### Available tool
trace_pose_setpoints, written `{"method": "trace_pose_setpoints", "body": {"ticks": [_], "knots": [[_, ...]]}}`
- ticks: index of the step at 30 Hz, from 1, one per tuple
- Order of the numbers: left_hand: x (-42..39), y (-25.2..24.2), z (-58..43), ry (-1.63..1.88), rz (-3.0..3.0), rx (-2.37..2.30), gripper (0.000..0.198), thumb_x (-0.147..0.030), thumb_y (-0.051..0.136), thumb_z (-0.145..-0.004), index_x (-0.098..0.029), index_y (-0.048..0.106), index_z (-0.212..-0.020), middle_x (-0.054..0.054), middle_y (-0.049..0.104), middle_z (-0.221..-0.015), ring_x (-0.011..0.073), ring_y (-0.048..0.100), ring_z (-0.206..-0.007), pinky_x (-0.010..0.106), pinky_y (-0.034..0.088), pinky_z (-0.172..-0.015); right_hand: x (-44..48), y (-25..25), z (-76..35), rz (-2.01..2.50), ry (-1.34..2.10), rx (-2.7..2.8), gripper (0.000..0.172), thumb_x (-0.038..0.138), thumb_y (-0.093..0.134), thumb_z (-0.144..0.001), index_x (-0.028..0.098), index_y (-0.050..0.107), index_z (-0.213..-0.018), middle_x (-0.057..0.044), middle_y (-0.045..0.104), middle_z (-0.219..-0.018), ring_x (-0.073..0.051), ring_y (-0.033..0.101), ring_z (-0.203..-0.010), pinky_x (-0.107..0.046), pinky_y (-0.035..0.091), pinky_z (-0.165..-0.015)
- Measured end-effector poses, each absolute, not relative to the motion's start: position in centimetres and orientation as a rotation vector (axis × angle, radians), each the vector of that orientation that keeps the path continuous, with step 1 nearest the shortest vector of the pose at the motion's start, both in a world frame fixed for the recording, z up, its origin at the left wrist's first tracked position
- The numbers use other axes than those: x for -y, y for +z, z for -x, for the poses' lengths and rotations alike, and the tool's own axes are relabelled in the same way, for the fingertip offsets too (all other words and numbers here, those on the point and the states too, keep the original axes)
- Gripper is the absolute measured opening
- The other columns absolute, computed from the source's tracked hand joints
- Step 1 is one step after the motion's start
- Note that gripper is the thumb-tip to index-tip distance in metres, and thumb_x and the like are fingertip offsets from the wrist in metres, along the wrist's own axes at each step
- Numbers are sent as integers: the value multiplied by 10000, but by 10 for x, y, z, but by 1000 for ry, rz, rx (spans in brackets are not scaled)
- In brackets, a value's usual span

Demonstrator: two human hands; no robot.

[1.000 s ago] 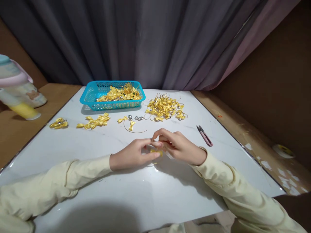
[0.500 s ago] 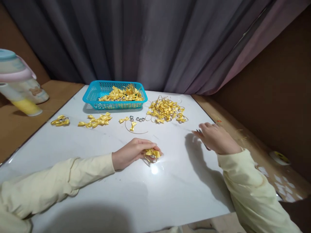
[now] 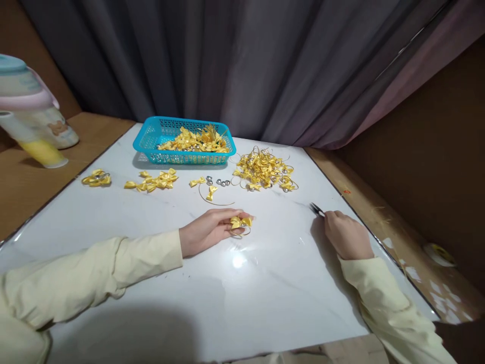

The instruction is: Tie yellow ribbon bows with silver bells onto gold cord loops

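The yellow bow (image 3: 241,221) is near the middle of the white table (image 3: 265,288), a bit toward the front. It has a thin gold ring hanging under it. The left hand (image 3: 206,233) lies flat on the table and pinches the bow at its fingertips. Its fingers are close together and shut on the bow.

To the right, well apart from the bow, the right hand (image 3: 346,235) rests on the table near the edge. Its fingers are curled shut around the snips (image 3: 316,209). Only the dark pointy tip of the snips pokes out past the fingers. Both arms wear pale yellow sleeves.

Behind the left hand lies a thin gold loop (image 3: 217,202) with one little bow on it. Just past that sit another little bow and some small silver bells (image 3: 221,182). To the right of the bells is a big pile of bows (image 3: 263,172) with gold loops and bells mixed in.

At the back of the table stands a blue basket (image 3: 178,158) with more yellow bows inside. In front of the basket is a short row of bows (image 3: 151,181). Farther left, near the table edge, one more bunch (image 3: 96,178) lies alone.

Off the table on the left is a big cup (image 3: 32,121) with a pink and blue lid and a bear on it. A gray curtain (image 3: 227,65) hangs behind everything.
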State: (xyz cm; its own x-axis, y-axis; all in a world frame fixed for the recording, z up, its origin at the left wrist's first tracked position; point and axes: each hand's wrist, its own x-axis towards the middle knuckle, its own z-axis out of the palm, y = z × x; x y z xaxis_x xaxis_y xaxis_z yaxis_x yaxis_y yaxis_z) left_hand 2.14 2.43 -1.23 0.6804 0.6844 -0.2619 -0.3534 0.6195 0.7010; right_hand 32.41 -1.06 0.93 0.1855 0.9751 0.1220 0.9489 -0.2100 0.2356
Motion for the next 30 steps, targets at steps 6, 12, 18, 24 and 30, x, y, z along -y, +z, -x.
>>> {"method": "trace_pose_setpoints", "body": {"ticks": [6, 12, 18, 24, 30], "knots": [[-26, -15, -22, 682, -652, -517, 170, -148, 534, -848, -86, 691, -865, 132, 591, -1129, 168, 557, -956, 343, 389, -980, 47, 31, -279, -2734, -400, -2449, 267, 323, 408, -888, 132, 576, -971, -16, 577, -551, -139, 543, -479, -258, 436, -541], [-23, -14, -24, 709, -686, -558, 175, -176, 533, -862, -110, 689, -905, 112, 592, -1133, 167, 551, -989, 345, 364, -997, 63, 36, -206, -2428, -721, -2731, 282, 390, 560, -811, 153, 661, -926, -18, 560, -639, -113, 484, -525, -228, 380, -495], [-23, -18, -25, 723, -755, -501, 201, -230, 536, -866, -127, 683, -959, 100, 611, -1098, 193, 528, -1065, 349, 339, -1007, 45, 25, -187, -2416, -536, -2767, 221, 299, 522, -841, 155, 686, -810, 5, 525, -565, -92, 432, -478, -216, 332, -485], [-24, -19, -25, 743, -762, -517, 199, -237, 559, -850, -139, 690, -963, 95, 606, -1131, 188, 535, -1048, 337, 364, -973, 40, 24, -180, -2342, -408, -2789, 266, 293, 491, -854, 148, 663, -712, 11, 491, -526, -87, 413, -455, -208, 299, -469], [-22, -15, -26, 752, -768, -521, 185, -240, 580, -834, -138, 702, -929, 89, 621, -1097, 196, 539, -1040, 339, 367, -962, 38, 22, -175, -2354, -318, -2798, 287, 300, 495, -855, 143, 638, -662, 8, 482, -525, -89, 409, -453, -208, 294, -476]]}}
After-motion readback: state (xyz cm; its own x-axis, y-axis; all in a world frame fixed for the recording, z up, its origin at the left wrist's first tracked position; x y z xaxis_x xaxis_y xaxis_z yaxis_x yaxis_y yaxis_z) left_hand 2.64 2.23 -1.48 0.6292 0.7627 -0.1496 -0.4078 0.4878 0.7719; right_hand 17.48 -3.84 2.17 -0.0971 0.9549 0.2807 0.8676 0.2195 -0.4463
